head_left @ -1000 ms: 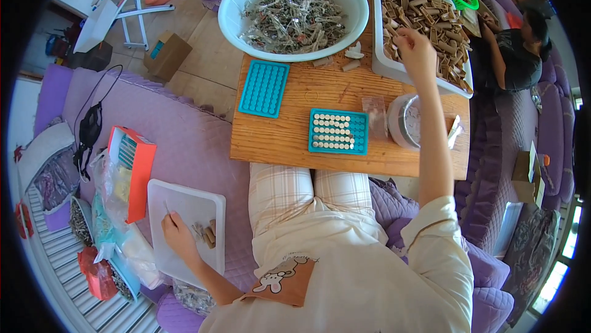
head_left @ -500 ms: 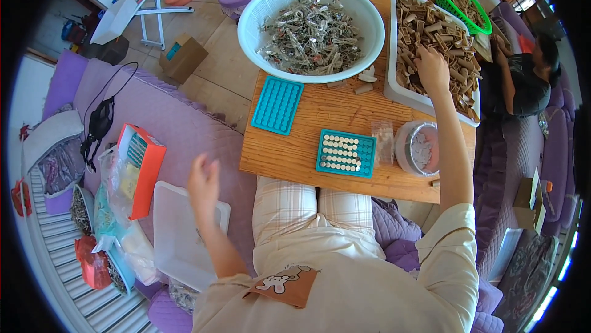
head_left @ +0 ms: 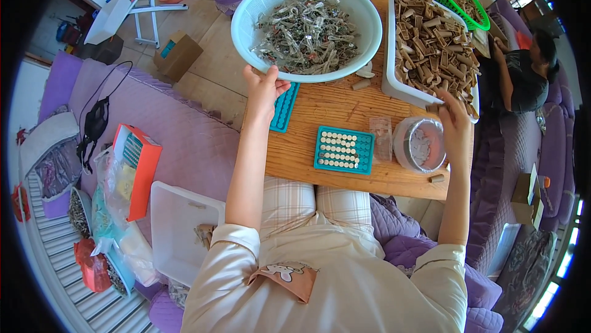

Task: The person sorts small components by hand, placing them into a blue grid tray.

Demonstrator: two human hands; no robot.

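- Upper centre: left hand (head_left: 263, 92) at the pale-blue basin's (head_left: 247, 18) rim; we cannot tell its grip; bumping could spill it.
- Right: right hand (head_left: 455, 114) pinches a brown tube (head_left: 433, 108); loosening could drop it.

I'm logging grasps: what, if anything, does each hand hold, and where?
Right hand: a brown piece, by its right end. Left hand: at the near rim of the basin; whether it grips is unclear.

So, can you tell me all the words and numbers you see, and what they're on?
There are none I can read.
Brown patch on the shirt: a rabbit picture; any marks around it are too small to read.
Clear packet: any print is too blurred.
Pale blue basin by the left hand: no readable writing.
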